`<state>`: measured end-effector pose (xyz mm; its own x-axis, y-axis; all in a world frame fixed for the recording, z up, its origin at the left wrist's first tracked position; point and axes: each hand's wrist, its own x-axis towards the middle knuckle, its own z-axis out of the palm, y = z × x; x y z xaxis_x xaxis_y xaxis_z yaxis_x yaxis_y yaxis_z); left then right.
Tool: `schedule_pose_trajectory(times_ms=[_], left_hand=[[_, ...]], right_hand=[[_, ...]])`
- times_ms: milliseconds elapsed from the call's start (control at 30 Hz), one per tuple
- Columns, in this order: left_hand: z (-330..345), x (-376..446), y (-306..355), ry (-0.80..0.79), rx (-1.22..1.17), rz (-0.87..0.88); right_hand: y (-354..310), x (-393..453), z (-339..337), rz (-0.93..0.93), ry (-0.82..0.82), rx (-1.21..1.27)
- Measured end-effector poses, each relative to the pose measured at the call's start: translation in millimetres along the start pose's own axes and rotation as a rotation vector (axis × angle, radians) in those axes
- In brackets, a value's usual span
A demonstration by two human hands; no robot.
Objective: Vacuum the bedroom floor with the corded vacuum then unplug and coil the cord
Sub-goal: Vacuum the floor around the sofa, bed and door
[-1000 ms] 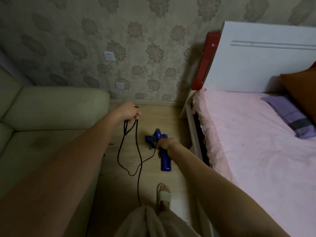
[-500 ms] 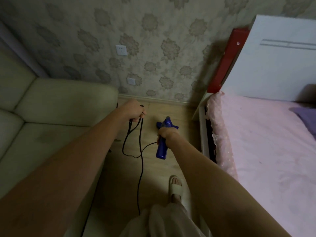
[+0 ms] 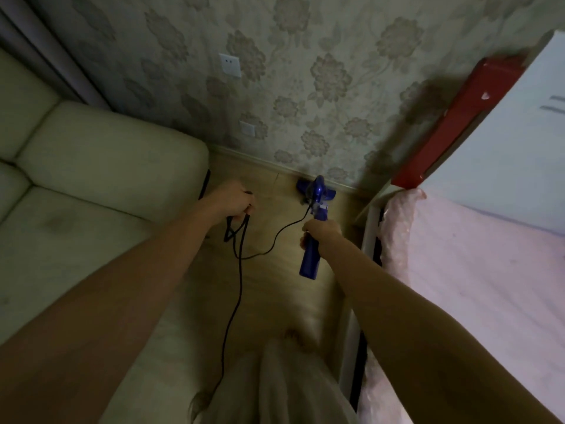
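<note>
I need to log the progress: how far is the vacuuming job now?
Nothing shows as finished. In hand: the right hand holds the blue vacuum, head at the wall; the left hand holds loops of black cord off the floor. Left: the remaining floor, unplugging, coiling.

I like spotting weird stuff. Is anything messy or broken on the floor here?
Nothing looks broken or spilled. The only untidy bit is the black cord: it trails loose across the wooden floor between the sofa and bed. The left hand holds a loop of it, while the right hand grips the blue vacuum.
</note>
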<state>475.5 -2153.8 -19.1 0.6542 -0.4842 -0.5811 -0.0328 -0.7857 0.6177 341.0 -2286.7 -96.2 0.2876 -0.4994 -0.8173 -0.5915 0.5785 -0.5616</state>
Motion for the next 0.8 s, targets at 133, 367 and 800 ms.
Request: schedule_pose_trajectory(times_ms=[133, 367, 800], left_hand=[[4.9, 24.6, 6.1, 0.028, -0.038, -0.078], [13.9, 39.2, 7.4, 0.031, -0.062, -0.103], [-17.0, -6.8, -30.3, 0.073, -0.162, -0.043]], right_hand=[[-33.0, 20.8, -4.4, 0.0, -0.059, -0.058], [-51.7, 37.2, -1.3, 0.014, -0.077, -0.148], [6.3, -21.0, 13.6, 0.04, -0.135, -0.155]])
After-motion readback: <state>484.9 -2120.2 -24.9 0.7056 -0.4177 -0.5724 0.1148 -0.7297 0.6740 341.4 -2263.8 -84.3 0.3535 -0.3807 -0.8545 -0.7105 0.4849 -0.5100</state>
